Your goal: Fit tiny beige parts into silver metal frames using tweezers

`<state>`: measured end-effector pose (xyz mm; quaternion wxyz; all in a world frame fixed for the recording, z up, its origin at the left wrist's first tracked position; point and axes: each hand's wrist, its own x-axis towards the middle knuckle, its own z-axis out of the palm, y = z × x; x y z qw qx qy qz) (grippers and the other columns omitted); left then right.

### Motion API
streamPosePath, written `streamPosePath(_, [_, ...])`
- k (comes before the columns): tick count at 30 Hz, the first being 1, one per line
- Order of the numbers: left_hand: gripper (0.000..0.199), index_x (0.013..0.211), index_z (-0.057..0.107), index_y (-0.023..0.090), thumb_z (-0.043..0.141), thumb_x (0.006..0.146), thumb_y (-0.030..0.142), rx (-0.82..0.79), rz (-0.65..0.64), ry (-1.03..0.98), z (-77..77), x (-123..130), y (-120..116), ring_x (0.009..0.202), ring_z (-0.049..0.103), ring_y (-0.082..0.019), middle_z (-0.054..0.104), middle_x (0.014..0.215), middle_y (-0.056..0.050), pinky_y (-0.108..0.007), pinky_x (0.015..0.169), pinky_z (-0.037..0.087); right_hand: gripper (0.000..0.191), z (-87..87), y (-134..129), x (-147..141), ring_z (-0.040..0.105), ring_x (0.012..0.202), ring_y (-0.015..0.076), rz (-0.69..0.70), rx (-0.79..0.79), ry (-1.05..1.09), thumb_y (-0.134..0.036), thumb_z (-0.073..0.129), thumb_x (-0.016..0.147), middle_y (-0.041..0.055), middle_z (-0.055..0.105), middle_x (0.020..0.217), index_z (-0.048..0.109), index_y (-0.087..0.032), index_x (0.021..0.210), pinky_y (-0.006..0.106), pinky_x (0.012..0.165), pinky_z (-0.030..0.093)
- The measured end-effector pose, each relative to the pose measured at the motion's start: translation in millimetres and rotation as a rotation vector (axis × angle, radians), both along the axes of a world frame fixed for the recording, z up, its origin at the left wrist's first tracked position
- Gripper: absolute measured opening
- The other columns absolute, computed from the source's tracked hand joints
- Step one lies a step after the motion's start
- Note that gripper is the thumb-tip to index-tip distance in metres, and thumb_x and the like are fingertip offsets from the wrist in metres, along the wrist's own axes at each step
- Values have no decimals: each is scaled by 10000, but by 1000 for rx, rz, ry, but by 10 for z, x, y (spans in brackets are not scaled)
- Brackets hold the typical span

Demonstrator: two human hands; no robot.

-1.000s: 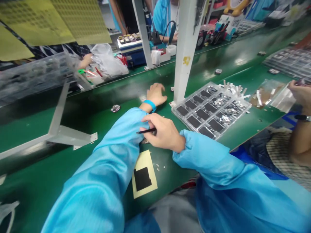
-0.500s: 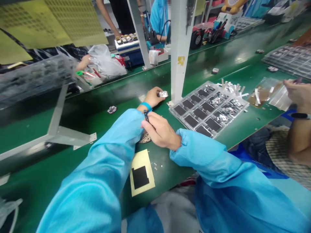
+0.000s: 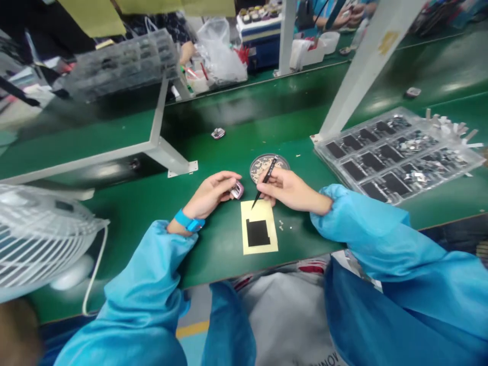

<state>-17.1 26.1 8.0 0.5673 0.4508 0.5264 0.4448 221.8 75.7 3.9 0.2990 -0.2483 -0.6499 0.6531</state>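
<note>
My left hand point(image 3: 213, 195) grips a small purple-rimmed device part point(image 3: 237, 190) between thumb and fingers, above the green bench. In my right hand point(image 3: 285, 187) is a pair of black tweezers point(image 3: 266, 179), tips slanting down to the left. Those tips hover over or touch the upper part of a yellow sheet point(image 3: 247, 247); I cannot tell which. On the sheet lies a black rectangular piece point(image 3: 258, 233). Behind my right hand stands a round dish point(image 3: 254, 163) of small beige bits, partly hidden by the hand.
A clear tray point(image 3: 343, 179) of dark screens and small parts lies right, beside a slanting white post point(image 3: 360, 71). White strips point(image 3: 448, 124) lie behind it. A similar small part point(image 3: 218, 133) sits farther back. On the left are a shelf bracket point(image 3: 173, 157) and a white fan point(image 3: 46, 234).
My left hand has drawn back from the far bench with the small part. My right hand now points the tweezers down at the yellow sheet. The view has swung left.
</note>
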Motion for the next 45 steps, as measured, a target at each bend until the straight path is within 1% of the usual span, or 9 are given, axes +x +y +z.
streamPosePath(3, [376, 1090, 759, 188, 815, 802, 424, -12, -148, 117, -23, -104, -122, 660, 663, -149, 745, 866, -70, -252, 562, 484, 236, -59, -159, -26, 634, 678, 112, 11, 94, -63, -397, 721, 909, -3, 633, 783, 638, -181, 952, 224, 573, 589])
streamPosePath(6, [330, 1051, 737, 170, 804, 812, 388, -41, -328, 155, 11, -117, -199, 745, 711, -180, 760, 874, -82, -295, 690, 561, 217, -119, -235, -57, 658, 714, 130, 18, 65, -98, -391, 711, 917, 5, 643, 795, 628, -195, 956, 237, 597, 612])
streamPosePath(10, [247, 1067, 720, 162, 726, 872, 312, 33, -508, 370, 48, -71, -289, 754, 683, -145, 746, 861, -47, -246, 681, 533, 292, -202, -228, -89, 635, 631, 127, 3, 5, -128, -470, 721, 900, -12, 603, 728, 604, -203, 920, 244, 547, 609])
streamPosePath(16, [236, 1084, 723, 159, 667, 897, 290, 91, -513, 478, 49, -46, -320, 717, 647, -123, 736, 822, -23, -214, 641, 487, 299, -215, -218, -85, 618, 625, 121, -15, 50, -119, -486, 716, 904, -15, 591, 741, 600, -210, 920, 248, 555, 595])
streamPosePath(22, [225, 1064, 744, 183, 653, 863, 231, 177, -461, 657, 46, -14, -343, 653, 598, -111, 695, 740, 11, -213, 620, 441, 255, -194, -225, -80, 595, 662, 109, -17, 175, -158, -389, 775, 864, -2, 616, 779, 638, -181, 918, 218, 537, 507])
streamPosePath(30, [257, 1085, 749, 209, 616, 866, 217, 217, -448, 772, 74, 30, -384, 618, 576, -106, 680, 723, 24, -219, 602, 410, 233, -191, -229, -78, 595, 668, 101, -24, 218, -140, -339, 782, 854, -4, 621, 794, 639, -171, 929, 214, 541, 486])
streamPosePath(38, [313, 1113, 746, 227, 613, 834, 181, 209, -431, 811, 74, 51, -398, 577, 538, -93, 663, 711, 43, -216, 579, 386, 337, -121, -181, -63, 704, 662, 134, -49, -21, 8, -386, 832, 822, -9, 650, 776, 572, -188, 905, 263, 621, 605])
streamPosePath(41, [312, 1112, 753, 226, 616, 834, 189, 194, -416, 794, 54, 53, -398, 576, 540, -96, 667, 712, 36, -217, 569, 386, 336, -100, -177, -48, 709, 687, 135, -111, 70, 56, -393, 852, 805, 8, 678, 833, 595, -196, 899, 267, 648, 614])
streamPosePath(45, [303, 1112, 748, 208, 623, 836, 199, 177, -379, 702, -3, 53, -383, 606, 577, -105, 705, 763, 12, -218, 577, 413, 244, -105, -206, -28, 719, 789, 161, -189, 327, 60, -340, 842, 822, 30, 716, 887, 661, -202, 910, 285, 703, 622])
